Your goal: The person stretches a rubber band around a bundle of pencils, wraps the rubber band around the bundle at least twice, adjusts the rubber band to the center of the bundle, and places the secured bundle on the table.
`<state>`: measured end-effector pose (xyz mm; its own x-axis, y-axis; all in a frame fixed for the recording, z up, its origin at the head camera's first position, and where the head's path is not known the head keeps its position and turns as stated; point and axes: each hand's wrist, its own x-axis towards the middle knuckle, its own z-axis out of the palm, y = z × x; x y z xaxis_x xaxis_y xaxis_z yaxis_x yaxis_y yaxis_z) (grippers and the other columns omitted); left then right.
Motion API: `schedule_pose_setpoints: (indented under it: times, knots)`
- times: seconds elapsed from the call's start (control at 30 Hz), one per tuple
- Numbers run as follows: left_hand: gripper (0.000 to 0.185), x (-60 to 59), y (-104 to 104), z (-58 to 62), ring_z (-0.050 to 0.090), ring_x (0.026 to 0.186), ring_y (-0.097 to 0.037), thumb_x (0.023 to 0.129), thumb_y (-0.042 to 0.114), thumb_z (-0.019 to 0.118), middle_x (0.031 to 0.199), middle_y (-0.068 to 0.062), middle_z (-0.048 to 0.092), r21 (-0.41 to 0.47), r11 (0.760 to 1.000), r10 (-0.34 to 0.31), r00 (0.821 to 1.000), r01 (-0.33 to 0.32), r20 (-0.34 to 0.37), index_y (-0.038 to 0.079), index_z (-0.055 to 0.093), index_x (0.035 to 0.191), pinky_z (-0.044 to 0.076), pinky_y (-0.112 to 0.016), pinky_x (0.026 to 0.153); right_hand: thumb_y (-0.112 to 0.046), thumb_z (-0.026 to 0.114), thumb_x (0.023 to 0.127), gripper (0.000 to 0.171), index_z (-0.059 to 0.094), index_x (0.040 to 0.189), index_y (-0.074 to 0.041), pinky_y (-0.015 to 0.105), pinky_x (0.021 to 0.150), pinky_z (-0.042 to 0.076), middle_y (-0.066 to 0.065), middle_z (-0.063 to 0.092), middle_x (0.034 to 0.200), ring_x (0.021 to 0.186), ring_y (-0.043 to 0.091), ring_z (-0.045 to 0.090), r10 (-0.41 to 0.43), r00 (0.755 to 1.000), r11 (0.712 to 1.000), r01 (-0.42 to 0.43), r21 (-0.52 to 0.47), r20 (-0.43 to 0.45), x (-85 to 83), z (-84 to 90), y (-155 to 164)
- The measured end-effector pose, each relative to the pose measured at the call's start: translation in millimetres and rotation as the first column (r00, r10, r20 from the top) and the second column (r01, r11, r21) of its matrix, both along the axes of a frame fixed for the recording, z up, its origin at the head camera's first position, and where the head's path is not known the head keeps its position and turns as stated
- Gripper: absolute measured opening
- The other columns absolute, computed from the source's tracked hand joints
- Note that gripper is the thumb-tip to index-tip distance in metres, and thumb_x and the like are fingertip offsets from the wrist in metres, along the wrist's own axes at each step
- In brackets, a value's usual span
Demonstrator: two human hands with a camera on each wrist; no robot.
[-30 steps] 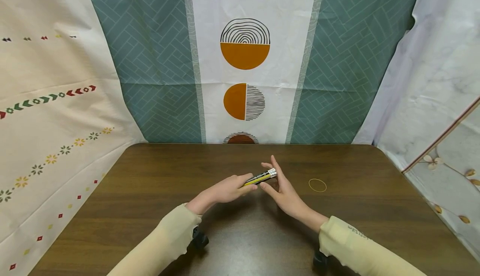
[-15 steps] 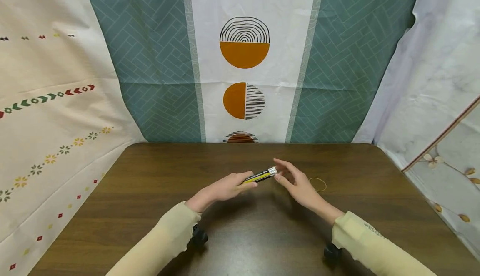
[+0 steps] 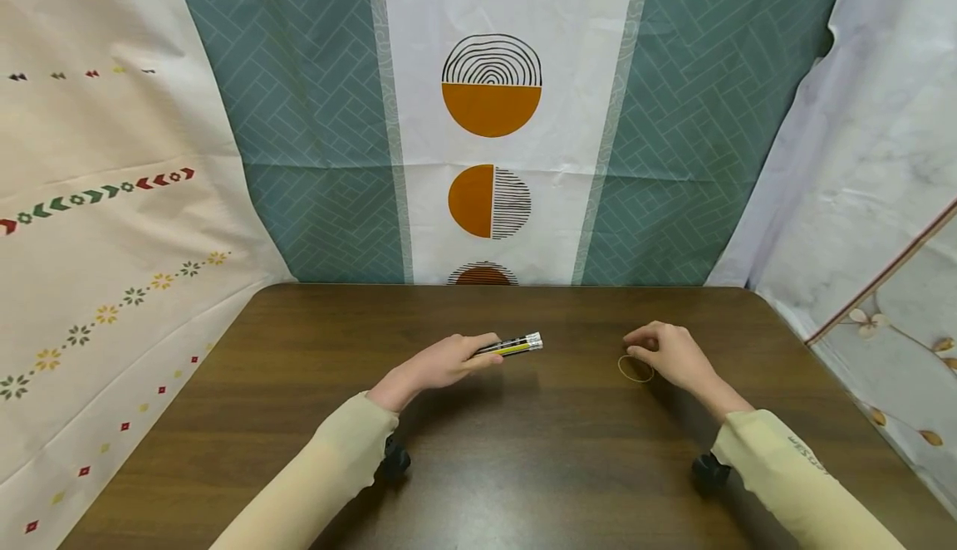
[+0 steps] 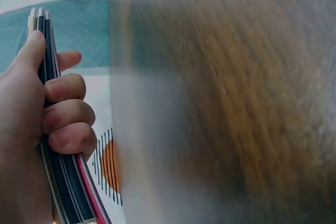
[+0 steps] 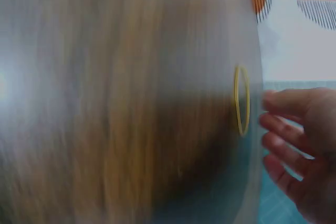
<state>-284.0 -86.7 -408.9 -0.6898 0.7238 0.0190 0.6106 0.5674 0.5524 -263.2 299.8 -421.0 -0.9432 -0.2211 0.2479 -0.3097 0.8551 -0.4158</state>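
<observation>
I note left hand (image 3: pixel 439 365) gripping pencils (image 3: pixel 519 345); right hand (image 3: pixel 679 357) relaxed (holding nothing) beside yellow band (image 5: pixel 237 99); being thin, it may slip.

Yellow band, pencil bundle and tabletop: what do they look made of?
Yellow band: probably rubber, going by the thin closed loop; finish too blurred to judge.
Pencil bundle: likely painted wood; straight dark and yellow shafts, slight sheen. Pale, silvery ends may be metal, too small to confirm.
Tabletop: wood or wood-look laminate, semi-gloss; brown grain, soft light reflection.
</observation>
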Motion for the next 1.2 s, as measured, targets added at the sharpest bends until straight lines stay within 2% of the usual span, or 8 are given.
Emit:
schedule_pose_setpoints:
  times: [0.17, 0.3, 0.47, 0.67, 0.8, 0.9, 1.03, 1.2]
  knots:
    - [0.026, -4.1, -1.1, -0.4, 0.045, 0.064, -0.005, 0.104, 0.045, 0.046, 0.082, 0.006, 0.054, -0.048, 0.999, -0.004, 0.999, 0.002, -0.053, 0.022, 0.055, 0.112, 0.039, -0.024, 0.064, -0.016, 0.077, 0.084, 0.013, 0.078, 0.093, -0.008, 0.033, 0.064, 0.050, 0.005, 0.073, 0.087, 0.074, 0.015, 0.064, -0.007, 0.999, 0.995, 0.002, 0.100, 0.053, -1.9, 0.9, 10.7]
    - [0.023, -7.1, -2.2, -0.7, 0.040, 0.060, -0.003, 0.103, 0.046, 0.047, 0.075, 0.010, 0.046, -0.069, 0.998, -0.011, 0.997, 0.005, -0.081, 0.024, 0.055, 0.107, 0.036, -0.022, 0.060, -0.015, 0.078, 0.083, 0.004, 0.078, 0.082, -0.011, 0.029, 0.057, 0.044, 0.000, 0.074, 0.078, 0.065, 0.011, 0.057, -0.025, 0.995, 0.993, 0.014, 0.116, 0.093, -3.3, 4.3, 11.9]
    - [0.021, -8.9, -3.3, -2.2, 0.040, 0.059, -0.002, 0.102, 0.044, 0.049, 0.076, 0.011, 0.049, -0.066, 0.998, -0.023, 0.995, 0.017, -0.093, 0.026, 0.057, 0.108, 0.036, -0.022, 0.060, -0.010, 0.074, 0.084, 0.012, 0.073, 0.073, -0.014, 0.028, 0.055, 0.040, -0.004, 0.069, 0.069, 0.059, 0.010, 0.048, -0.005, 0.994, 0.993, -0.008, 0.118, 0.109, -6.5, 4.4, 11.7]
    - [0.019, -9.2, -2.7, -3.0, 0.039, 0.058, -0.003, 0.103, 0.041, 0.049, 0.075, 0.009, 0.047, -0.061, 0.998, -0.033, 0.997, 0.029, -0.070, 0.024, 0.056, 0.109, 0.035, -0.022, 0.059, -0.009, 0.066, 0.088, 0.008, 0.062, 0.082, -0.007, 0.023, 0.057, 0.046, 0.001, 0.066, 0.072, 0.060, 0.007, 0.055, 0.051, 0.983, 0.995, -0.035, -0.089, 0.177, -7.2, -4.7, 10.1]
    - [0.023, -8.6, -1.8, -2.2, 0.038, 0.056, -0.004, 0.104, 0.041, 0.048, 0.074, 0.007, 0.047, -0.059, 0.998, -0.028, 0.998, 0.025, -0.051, 0.022, 0.053, 0.115, 0.035, -0.022, 0.057, -0.008, 0.061, 0.095, 0.011, 0.057, 0.093, 0.002, 0.025, 0.063, 0.054, 0.012, 0.071, 0.083, 0.071, 0.010, 0.067, 0.159, 0.940, 0.942, -0.054, -0.331, 0.301, -8.1, -7.0, 7.5]
    - [0.026, -7.8, -1.2, -1.8, 0.037, 0.055, -0.005, 0.104, 0.042, 0.047, 0.074, 0.007, 0.047, -0.065, 0.998, -0.023, 0.999, 0.019, -0.048, 0.022, 0.052, 0.119, 0.036, -0.022, 0.058, -0.004, 0.060, 0.095, 0.015, 0.055, 0.102, 0.008, 0.027, 0.065, 0.054, 0.018, 0.071, 0.089, 0.075, 0.012, 0.068, 0.267, 0.896, 0.901, -0.100, -0.423, 0.355, -9.2, -6.0, 5.0]
    - [0.027, -7.1, -0.2, -1.8, 0.037, 0.056, -0.005, 0.104, 0.044, 0.046, 0.074, 0.008, 0.047, -0.079, 0.997, -0.020, 0.998, 0.016, -0.054, 0.023, 0.052, 0.120, 0.036, -0.022, 0.058, 0.000, 0.063, 0.089, 0.027, 0.055, 0.111, 0.012, 0.026, 0.062, 0.049, 0.016, 0.067, 0.087, 0.070, 0.009, 0.061, 0.319, 0.868, 0.894, -0.142, -0.425, 0.380, -9.0, -3.6, 0.9]
    - [0.025, -7.7, 1.3, -3.6, 0.038, 0.057, -0.004, 0.104, 0.044, 0.045, 0.074, 0.008, 0.046, -0.090, 0.996, -0.023, 0.997, 0.016, -0.070, 0.024, 0.052, 0.117, 0.036, -0.022, 0.058, 0.001, 0.064, 0.081, 0.028, 0.060, 0.107, 0.009, 0.023, 0.060, 0.043, 0.006, 0.062, 0.077, 0.065, 0.007, 0.051, 0.226, 0.900, 0.940, -0.101, -0.327, 0.374, -6.8, -1.9, -7.3]
